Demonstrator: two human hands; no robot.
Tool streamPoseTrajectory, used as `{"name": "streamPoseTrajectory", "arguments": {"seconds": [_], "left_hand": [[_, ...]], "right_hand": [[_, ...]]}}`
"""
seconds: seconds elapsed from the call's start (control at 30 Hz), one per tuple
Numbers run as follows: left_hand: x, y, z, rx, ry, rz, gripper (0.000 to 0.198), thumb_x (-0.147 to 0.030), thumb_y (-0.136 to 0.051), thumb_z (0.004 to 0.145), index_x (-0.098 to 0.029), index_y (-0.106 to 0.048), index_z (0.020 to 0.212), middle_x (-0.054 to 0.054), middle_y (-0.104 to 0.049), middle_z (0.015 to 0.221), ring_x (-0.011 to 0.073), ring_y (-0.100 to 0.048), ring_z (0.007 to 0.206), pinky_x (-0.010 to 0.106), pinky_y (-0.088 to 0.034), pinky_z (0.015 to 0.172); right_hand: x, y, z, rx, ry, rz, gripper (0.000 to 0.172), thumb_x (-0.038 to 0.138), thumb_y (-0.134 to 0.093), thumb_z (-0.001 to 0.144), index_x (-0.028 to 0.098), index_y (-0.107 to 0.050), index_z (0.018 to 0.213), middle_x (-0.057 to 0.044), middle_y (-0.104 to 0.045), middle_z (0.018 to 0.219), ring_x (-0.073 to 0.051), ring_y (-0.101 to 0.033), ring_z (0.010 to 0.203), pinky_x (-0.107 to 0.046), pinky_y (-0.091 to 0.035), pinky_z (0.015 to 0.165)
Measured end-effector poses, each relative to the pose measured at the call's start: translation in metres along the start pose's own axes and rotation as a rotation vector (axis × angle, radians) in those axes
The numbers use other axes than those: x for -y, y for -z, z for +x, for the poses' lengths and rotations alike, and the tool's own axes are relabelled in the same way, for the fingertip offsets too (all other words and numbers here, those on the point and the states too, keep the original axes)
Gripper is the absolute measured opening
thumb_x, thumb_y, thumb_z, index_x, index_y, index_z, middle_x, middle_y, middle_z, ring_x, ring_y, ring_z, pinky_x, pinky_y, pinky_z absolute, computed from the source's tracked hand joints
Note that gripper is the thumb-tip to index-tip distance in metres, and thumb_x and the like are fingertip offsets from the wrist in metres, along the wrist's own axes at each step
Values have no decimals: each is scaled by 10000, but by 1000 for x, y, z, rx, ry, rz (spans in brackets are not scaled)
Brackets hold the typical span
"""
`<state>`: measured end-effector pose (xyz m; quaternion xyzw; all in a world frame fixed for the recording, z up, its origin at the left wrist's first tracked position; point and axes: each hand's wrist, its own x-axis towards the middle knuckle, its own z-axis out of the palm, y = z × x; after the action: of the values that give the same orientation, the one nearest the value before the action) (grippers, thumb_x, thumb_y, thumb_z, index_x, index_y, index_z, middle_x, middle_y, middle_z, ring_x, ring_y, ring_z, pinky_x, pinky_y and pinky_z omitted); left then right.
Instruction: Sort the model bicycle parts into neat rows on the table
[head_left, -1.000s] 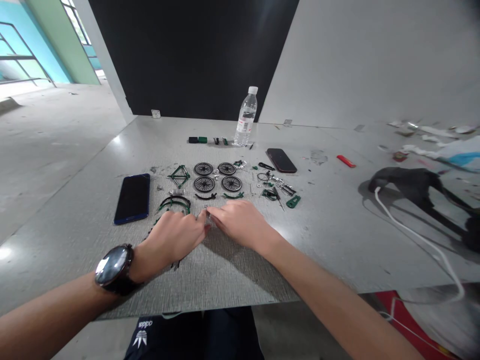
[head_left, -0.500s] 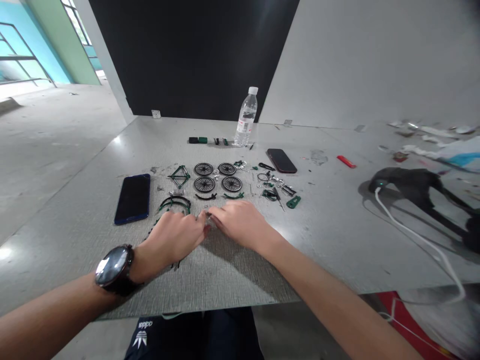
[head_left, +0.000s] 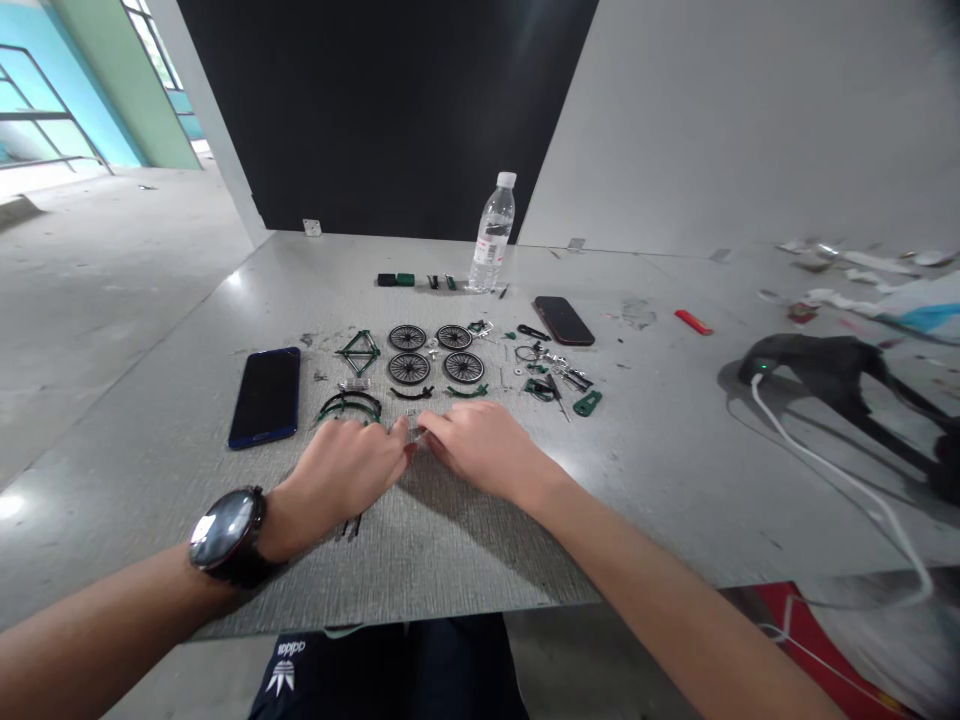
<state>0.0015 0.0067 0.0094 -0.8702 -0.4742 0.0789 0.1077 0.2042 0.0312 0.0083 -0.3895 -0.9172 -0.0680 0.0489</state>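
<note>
My left hand (head_left: 356, 462), with a watch (head_left: 229, 532) on its wrist, is closed with thumb and index finger pinched near the table's middle. My right hand (head_left: 480, 445) is closed too, its fingertips almost meeting the left ones. Whatever lies between the fingertips is too small to name. Just beyond are small spoked wheels (head_left: 409, 368), a black curved fender (head_left: 412, 393) and a green curved fender (head_left: 466, 391). Black and green curved strips (head_left: 350, 404) lie partly behind my left hand. Farther back sits a small green diamond-shaped bicycle frame (head_left: 359, 352).
A blue-edged phone (head_left: 265, 398) lies at left, a second phone (head_left: 564, 321) at back right. A water bottle (head_left: 493, 235) stands near the black panel. Small parts and a screwdriver (head_left: 559, 398) lie right of the wheels. Farther right are a red object (head_left: 693, 322) and a black device (head_left: 810, 370) with white cable.
My left hand has shifted very slightly, its fingertips drawing a little away from the right ones. Everything on the table stays where it was.
</note>
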Motion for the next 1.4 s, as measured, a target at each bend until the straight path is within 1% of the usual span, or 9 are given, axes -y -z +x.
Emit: {"name": "streamPoseTrajectory", "arguments": {"seconds": [0.13,0.3,0.43,0.53,0.77,1.17,1.33,1.4], "left_hand": [[0,0,0,10,6,-5,477,-322,-451,1047,-141,-533,1481,114,-754,803,256,-722,658,292,-393,500],[-1,2,1,3,-6,4,481,-320,-421,1054,-131,-520,1486,109,-754,821,272,-725,664,310,-401,492],[-2,7,1,24,6,-20,429,-318,-387,1064,-128,-606,1381,97,-745,785,280,-736,680,307,-402,493],[-3,9,1,21,6,-29,414,-315,-375,1066,-126,-627,1334,92,-738,763,289,-739,680,310,-403,490],[-3,11,1,41,11,-27,397,-310,-401,1062,-122,-620,1336,103,-748,780,299,-749,703,311,-428,504],[-3,11,0,18,-2,-42,411,-306,-399,1061,-108,-623,1344,106,-747,779,313,-746,691,337,-470,500],[-3,9,0,11,-11,-42,425,-302,-417,1058,-96,-604,1378,120,-745,767,307,-740,670,330,-475,505],[-3,9,0,4,-16,-38,431,-297,-419,1057,-92,-594,1394,123,-745,767,299,-737,660,324,-470,502]], "right_hand": [[0,0,0,7,-3,-8,174,240,-479,1024,190,-641,986,-16,-623,665,-151,-479,592,-327,-188,571],[0,-1,0,-2,-2,-8,175,232,-487,1014,191,-655,989,-8,-617,654,-149,-469,582,-325,-182,561],[0,-1,0,13,19,35,187,207,-496,1008,195,-677,1055,-7,-646,676,-153,-488,604,-327,-198,577],[1,-1,1,19,18,58,209,201,-488,1016,191,-685,1085,-13,-667,695,-155,-498,615,-336,-201,588],[1,0,2,33,8,63,212,185,-477,1013,186,-680,1073,-11,-668,698,-153,-499,606,-339,-194,585],[2,2,2,34,0,64,194,171,-495,995,191,-667,1082,-4,-660,681,-158,-513,602,-338,-201,584],[0,1,1,26,2,71,209,219,-467,1028,192,-668,976,-12,-659,690,-152,-510,610,-333,-202,581],[1,1,1,28,4,71,218,225,-465,1031,190,-670,963,-10,-652,680,-150,-502,603,-331,-201,573]]}}
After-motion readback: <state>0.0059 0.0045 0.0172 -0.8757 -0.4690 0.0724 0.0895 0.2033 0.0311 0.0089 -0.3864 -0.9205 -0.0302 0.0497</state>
